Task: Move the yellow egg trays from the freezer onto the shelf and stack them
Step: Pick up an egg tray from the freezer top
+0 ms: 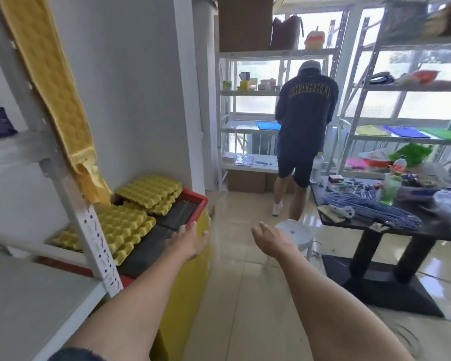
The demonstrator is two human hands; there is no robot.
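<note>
Both your arms were stretched forward, hands empty. Your left hand [190, 242] was open, fingers spread, at the near red rim of the freezer [193, 198], touching or just above it; I could not tell which. Your right hand [270, 239] was open too, fingers loosely curled, in the air over the floor [235, 282], apart from everything.

Yellow trays sat on the freezer's dark lid: a far stack [149, 190] at 11 o'clock from your left hand, and a near stack [123, 225] at 9 o'clock from it, partly behind the white shelf post [89, 230]. More yellow tray edge showed left of the post. Neither hand touched any tray.

The shelf board [24, 303] lay at 8 o'clock from your left hand, bare in the part visible. A yellow padded sheet [50, 82] hung tilted along the upper shelf frame.

At 12 o'clock another person [303, 126] stood with back turned at the far shelving. A white stool [294, 231] stood just beyond your right hand. A dark table [375, 225] at 2 o'clock carried bottles and clutter.
</note>
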